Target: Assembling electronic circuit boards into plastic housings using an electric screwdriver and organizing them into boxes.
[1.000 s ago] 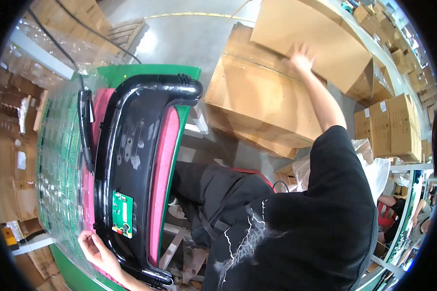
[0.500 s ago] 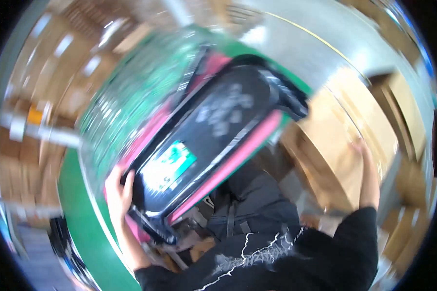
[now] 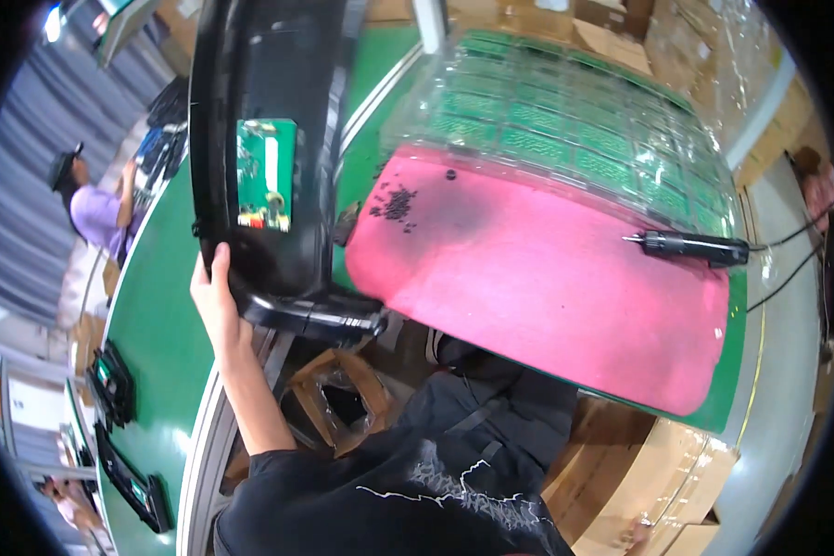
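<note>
1. Currently, one black casing (image 3: 278, 264) is held to the left of the pink mat (image 3: 547, 296), its lower corner jutting over the gap between the benches; whether the green bench (image 3: 162, 371) is touched by it cannot be told.
2. The casing's lower left rim is gripped by the left hand (image 3: 215, 301), thumb inside, fingers mostly hidden behind. What seems to be the right hand (image 3: 636, 535) is seen only as a small blur against the cardboard box (image 3: 658, 473); its opening, and anything held, cannot be told.
3. With a hand seen at one end only, the casing could be tipped or twisted, and its green circuit board (image 3: 267, 167) knocked.
4. If the mat were brushed by the casing, the loose black screws (image 3: 397, 204) could be scattered.
5. Counted: one gripped casing, one board, one mat, one electric screwdriver (image 3: 695, 247), one open carton (image 3: 371, 382), two other black parts (image 3: 139, 486), two co-workers (image 3: 97, 208). The screws are too small to be counted.
</note>
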### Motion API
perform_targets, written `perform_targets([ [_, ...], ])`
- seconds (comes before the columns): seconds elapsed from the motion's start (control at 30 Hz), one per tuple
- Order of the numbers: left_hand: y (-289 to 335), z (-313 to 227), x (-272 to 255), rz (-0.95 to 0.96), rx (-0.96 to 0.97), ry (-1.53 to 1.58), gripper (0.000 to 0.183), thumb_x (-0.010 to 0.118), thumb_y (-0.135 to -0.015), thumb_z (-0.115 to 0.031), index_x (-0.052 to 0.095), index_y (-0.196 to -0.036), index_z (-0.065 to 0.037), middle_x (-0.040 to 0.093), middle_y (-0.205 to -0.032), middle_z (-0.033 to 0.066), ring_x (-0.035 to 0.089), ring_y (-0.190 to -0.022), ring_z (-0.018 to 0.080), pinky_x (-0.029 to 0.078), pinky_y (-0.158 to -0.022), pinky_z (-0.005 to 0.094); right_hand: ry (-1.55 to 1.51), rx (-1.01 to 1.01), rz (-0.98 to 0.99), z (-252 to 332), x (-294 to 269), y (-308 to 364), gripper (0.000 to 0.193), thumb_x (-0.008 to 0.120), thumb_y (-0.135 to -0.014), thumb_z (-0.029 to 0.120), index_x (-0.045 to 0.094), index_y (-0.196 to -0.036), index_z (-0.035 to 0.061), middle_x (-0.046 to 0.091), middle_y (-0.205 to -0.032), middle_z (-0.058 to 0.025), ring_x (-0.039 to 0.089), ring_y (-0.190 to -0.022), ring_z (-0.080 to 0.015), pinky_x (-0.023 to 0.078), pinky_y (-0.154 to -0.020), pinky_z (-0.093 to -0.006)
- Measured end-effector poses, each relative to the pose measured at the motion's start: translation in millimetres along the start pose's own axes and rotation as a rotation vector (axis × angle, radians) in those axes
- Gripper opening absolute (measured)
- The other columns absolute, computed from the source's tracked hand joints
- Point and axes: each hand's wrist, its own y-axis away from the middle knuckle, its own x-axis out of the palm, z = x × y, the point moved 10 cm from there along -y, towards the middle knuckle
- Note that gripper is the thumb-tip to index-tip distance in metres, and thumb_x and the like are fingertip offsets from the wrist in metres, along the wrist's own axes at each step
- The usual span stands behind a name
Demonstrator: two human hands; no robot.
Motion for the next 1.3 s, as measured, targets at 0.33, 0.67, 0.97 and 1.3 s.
perform_targets([
  [0.33,-81,103,-32,0.021,-0.398,0.478,0.018,0.059,-0.083,-0.011,0.057,-0.1,-0.004,0.062,-0.095,0.0123,0.059,-0.094,0.0237,0.045,-0.087,0.0517,0.007,0.152,-0.248,31,-69,-2,0.043,0.059,-0.087,0.039,0.055,-0.119,0.0092,0.058,-0.114,-0.0142,0.056,-0.107,-0.0295,0.042,-0.096,-0.0458],
  [0.67,-98,76,37,0.001,0.583,-0.739,0.07,0.078,-0.077,-0.026,0.045,-0.134,-0.004,0.049,-0.126,0.0172,0.05,-0.113,0.0283,0.042,-0.097,0.0373,-0.009,0.484,-0.381,-12,-23,155,0.052,0.067,-0.082,0.036,0.051,-0.126,0.0135,0.054,-0.122,-0.014,0.053,-0.111,-0.0311,0.043,-0.094,-0.0445],
  [0.97,-15,69,125,0.58,0.307,-0.908,0.038,0.074,-0.074,-0.017,0.063,-0.104,0.003,0.065,-0.085,0.0133,0.061,-0.068,0.0214,0.05,-0.064,0.0349,-0.302,0.502,-0.476,113,-143,228,0.066,0.075,-0.078,0.025,0.045,-0.135,0.0133,0.044,-0.135,-0.02,0.044,-0.122,-0.0398,0.038,-0.1,-0.0487],
  [1.3,-1,60,160,0.559,0.415,-0.699,0.026,0.064,-0.081,-0.009,0.064,-0.104,0.003,0.067,-0.088,0.0165,0.066,-0.081,0.0263,0.051,-0.075,0.0367,-0.959,0.055,-0.36,249,-199,264,0.039,0.06,-0.089,0.006,0.051,-0.127,0.0068,0.052,-0.119,-0.0121,0.05,-0.103,-0.0241,0.041,-0.084,-0.0328],
])
